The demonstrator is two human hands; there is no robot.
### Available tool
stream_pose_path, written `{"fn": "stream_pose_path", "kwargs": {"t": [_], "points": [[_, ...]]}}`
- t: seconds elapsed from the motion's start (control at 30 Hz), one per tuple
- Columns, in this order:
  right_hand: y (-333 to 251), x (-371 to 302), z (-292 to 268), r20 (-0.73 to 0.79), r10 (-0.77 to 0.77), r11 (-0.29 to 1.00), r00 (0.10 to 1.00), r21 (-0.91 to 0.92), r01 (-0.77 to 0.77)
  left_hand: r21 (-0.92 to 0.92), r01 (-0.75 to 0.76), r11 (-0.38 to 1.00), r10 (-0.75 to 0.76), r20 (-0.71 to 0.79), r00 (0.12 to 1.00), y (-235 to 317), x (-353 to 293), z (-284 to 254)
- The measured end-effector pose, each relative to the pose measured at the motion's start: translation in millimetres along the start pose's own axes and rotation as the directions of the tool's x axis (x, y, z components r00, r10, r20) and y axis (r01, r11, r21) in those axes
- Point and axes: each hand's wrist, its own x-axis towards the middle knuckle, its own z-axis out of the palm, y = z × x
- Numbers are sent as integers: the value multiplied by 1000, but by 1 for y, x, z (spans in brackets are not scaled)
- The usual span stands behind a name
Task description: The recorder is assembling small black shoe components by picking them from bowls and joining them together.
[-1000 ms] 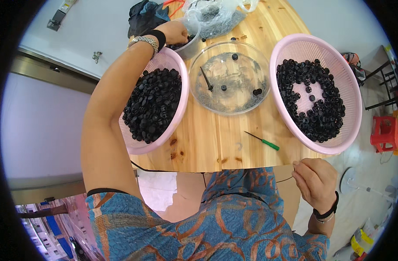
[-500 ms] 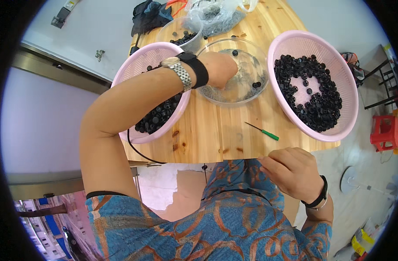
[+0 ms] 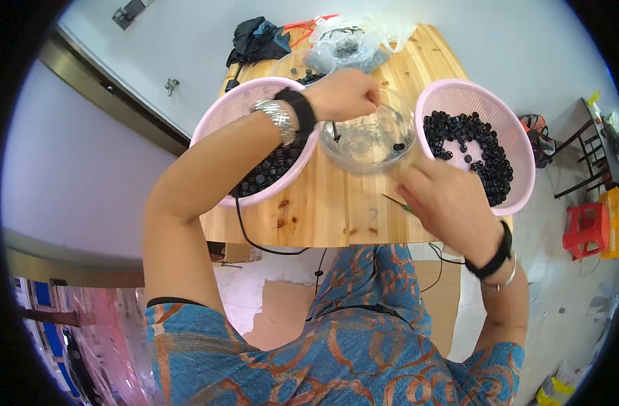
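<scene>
My left hand (image 3: 350, 95) is above the far left rim of a round clear plastic bowl (image 3: 367, 167), its fingers curled closed; what they hold, if anything, is hidden. Inside the bowl lie thin wiry metal pieces and a few small black caps (image 3: 399, 147). My right hand (image 3: 448, 203) hangs over the table's front right, blurred by motion, with fingertips drawn together toward the bowl; I cannot make out anything in them. Partly covered by this hand lies a thin screwdriver (image 3: 394, 201) with a green handle.
Pink baskets of black caps stand at left (image 3: 211, 128) and right (image 3: 522, 145). Behind the bowl are a clear tub (image 3: 287, 65) with black parts, a plastic bag (image 3: 353, 44) and a dark cloth bundle (image 3: 257, 40). A black cable (image 3: 245, 227) crosses the table's front left edge.
My left hand has risen from inside the bowl to its far rim. The right hand has moved up and forward from the table's edge toward the bowl. The whole view has shifted slightly.
</scene>
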Motion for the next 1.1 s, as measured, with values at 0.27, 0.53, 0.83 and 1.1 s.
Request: {"fn": "stream_pose_path", "kwargs": {"t": [0.27,0.53,0.83,1.1], "points": [[48,91,67,425,38,926,905,-356,128,-745,167,646,-376,-120,919,95,-159,-58],[43,120,114,647,243,934,723,-357,5,-999,54,8,-561,40,827,113,-263,76],[49,123,133,464,239,917,853,-396,-41,-935,-4,-356,-560,209,802,116,-267,122],[47,110,83,465,287,783,838,390,-485,-846,-218,-487,-603,145,785,105,-251,114]]}}
